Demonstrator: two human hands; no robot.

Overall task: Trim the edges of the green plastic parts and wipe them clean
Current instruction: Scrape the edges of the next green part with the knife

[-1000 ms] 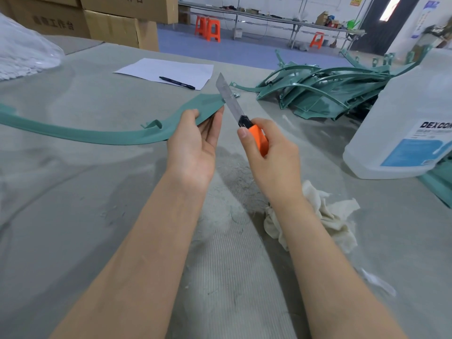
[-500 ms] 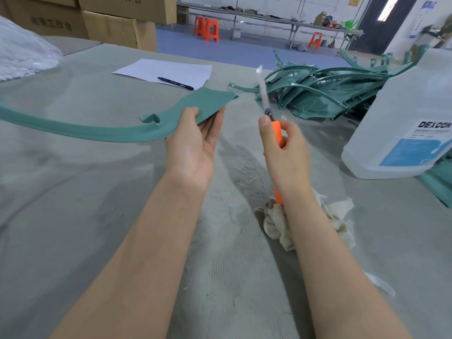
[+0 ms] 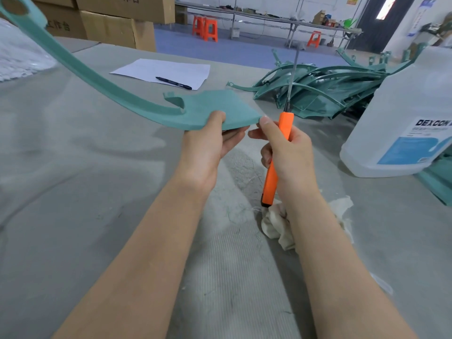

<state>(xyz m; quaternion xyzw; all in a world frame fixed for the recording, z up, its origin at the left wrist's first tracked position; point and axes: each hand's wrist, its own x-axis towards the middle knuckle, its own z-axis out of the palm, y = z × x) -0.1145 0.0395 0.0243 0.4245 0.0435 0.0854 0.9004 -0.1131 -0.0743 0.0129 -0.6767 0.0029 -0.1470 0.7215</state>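
Note:
My left hand (image 3: 208, 143) grips the wide end of a long curved green plastic part (image 3: 102, 86), which is lifted off the table and arcs up to the top left corner. My right hand (image 3: 286, 148) holds an orange utility knife (image 3: 276, 157) nearly upright, its long blade pointing up beside the part's right edge. My right thumb touches that edge. A crumpled off-white cloth (image 3: 281, 226) lies on the table just under my right wrist. A pile of more green plastic parts (image 3: 325, 94) sits further back on the right.
A large translucent jug with a blue label (image 3: 406, 123) stands at the right. White paper (image 3: 166, 72) with a black pen (image 3: 173, 83) lies at the back. Cardboard boxes (image 3: 115, 23) are stacked at the back left. A clear plastic bag (image 3: 19, 57) rests at the far left.
My left hand has raised and tilted the green part, so its far end swung up to the top left. My right hand turned the knife upright and moved in against the part's right edge.

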